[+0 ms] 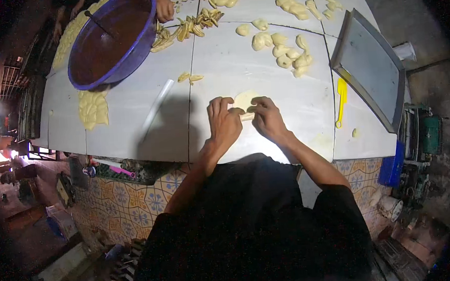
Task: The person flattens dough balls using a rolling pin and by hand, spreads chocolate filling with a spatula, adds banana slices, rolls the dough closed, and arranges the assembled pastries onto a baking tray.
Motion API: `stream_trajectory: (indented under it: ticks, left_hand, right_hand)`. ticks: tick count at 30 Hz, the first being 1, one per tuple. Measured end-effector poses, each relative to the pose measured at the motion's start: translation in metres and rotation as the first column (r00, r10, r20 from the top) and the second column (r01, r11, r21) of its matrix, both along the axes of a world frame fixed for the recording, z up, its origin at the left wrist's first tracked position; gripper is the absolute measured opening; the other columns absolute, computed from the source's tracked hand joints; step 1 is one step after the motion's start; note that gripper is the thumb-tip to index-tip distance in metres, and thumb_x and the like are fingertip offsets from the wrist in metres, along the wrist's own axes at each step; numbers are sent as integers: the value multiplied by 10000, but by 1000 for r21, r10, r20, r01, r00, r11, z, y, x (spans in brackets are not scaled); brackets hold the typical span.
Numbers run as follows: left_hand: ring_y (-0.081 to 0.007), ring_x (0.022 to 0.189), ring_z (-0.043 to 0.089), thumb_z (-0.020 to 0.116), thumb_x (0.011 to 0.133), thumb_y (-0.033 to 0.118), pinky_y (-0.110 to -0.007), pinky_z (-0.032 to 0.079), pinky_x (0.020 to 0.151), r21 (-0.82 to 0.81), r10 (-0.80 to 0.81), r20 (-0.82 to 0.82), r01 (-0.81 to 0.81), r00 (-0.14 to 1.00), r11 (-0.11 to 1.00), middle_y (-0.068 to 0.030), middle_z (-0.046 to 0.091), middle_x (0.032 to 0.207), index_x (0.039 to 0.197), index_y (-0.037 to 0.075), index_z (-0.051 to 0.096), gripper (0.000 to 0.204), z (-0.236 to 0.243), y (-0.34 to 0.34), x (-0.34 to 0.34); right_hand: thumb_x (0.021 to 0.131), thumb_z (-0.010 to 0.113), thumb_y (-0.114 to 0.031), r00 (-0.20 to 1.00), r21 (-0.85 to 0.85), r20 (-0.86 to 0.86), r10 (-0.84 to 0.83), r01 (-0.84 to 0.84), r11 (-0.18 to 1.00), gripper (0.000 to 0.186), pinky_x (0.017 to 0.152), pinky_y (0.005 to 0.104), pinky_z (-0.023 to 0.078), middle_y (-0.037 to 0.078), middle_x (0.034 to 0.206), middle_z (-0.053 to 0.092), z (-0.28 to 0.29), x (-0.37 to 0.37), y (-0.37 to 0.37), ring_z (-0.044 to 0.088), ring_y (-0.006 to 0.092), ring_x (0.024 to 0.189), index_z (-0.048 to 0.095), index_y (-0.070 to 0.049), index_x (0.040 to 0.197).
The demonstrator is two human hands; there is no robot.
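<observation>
A flat, pale piece of dough (244,99) lies on the white tiled tabletop, its near edge folded into a roll. My left hand (225,120) curls its fingers onto the left end of that roll, and my right hand (268,116) grips the right end with bent fingers. To the left lies a white rod (157,105) in shadow. Small bits of dough (189,77) lie beyond it, and a cluster of soft dough pieces (301,62) sits above my right hand.
A purple basin of brown paste (111,49) stands at upper left, beside peeled strips (190,29), a sheet of dough pieces (93,108) and another person's hand (165,9). More dough (291,7) lies along the back. A metal tray (370,70) and yellow spatula (341,102) are at right.
</observation>
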State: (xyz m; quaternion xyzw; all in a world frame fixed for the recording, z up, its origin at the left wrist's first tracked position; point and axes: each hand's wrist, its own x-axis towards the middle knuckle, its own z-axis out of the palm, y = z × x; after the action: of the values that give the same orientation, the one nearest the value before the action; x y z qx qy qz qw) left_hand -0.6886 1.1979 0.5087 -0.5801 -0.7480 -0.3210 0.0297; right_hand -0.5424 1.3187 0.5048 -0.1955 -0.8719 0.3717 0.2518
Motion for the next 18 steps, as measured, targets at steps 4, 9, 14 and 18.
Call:
stream_trajectory:
  ticks: [4,9,14,18]
  left_hand:
    - [-378,1220,413,725,752,96,-554,314,1049,-66,-119,55,123,991,990,-129,547,1202,1297,91,598,560,27,-7,5]
    - [-382,1209,470,719,770,71,-536,339,1054,-139,-175,143,195,974,971,-161,544,1251,1303,26,562,556,-20,-5,-8]
    - [-454,1390,347,660,873,198,-607,296,1081,-182,8,-79,-23,997,983,-291,394,1471,1323,-13,539,511,5,-17,19]
    - [-475,1508,98,456,1009,344,-647,73,1180,-305,72,-89,-96,993,947,-332,157,1601,1511,-129,210,733,-10,12,15]
  right_hand:
    - [816,643,-22,998,209,-58,2,10,978,251,930,445,499,184,1218,580,13,8,-6,582,361,1084,684,-7,1063]
    - [853,656,-20,996,54,87,12,-16,998,246,851,463,525,203,1164,595,2,5,-3,588,372,1052,620,-22,1096]
    - [885,678,-151,972,335,123,-200,149,931,370,997,522,443,228,1404,502,11,17,-8,495,426,1269,596,-27,1224]
    - [998,508,-336,928,330,317,-196,87,940,590,1123,563,322,273,1567,304,0,-1,-21,302,436,1453,414,15,1462]
